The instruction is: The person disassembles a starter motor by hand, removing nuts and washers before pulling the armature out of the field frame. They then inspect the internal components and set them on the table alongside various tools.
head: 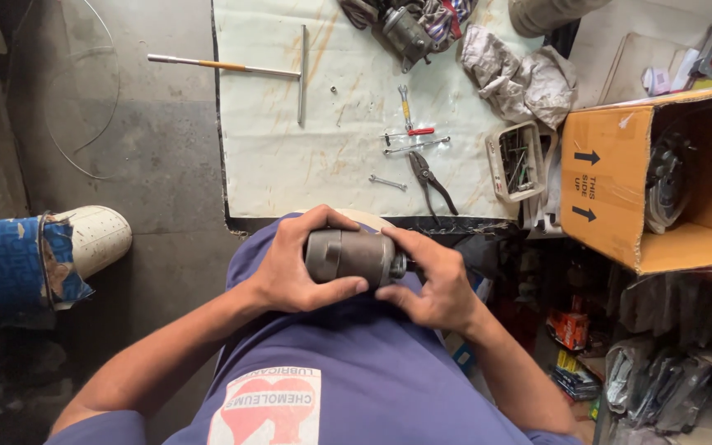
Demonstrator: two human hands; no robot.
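left hand (pixel 290 268) grips the motor (pixel 349 255) body, right hand (pixel 434 280) pinches its shaft end; best keep it braced on the lap.

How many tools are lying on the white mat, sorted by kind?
T-handle wrench: 1
Small spanners: 2
Pliers: 1
Red-handled tool and thin rod: 2
Total: 6

Not counted: the grey metal cylinder held by the left hand and right hand.
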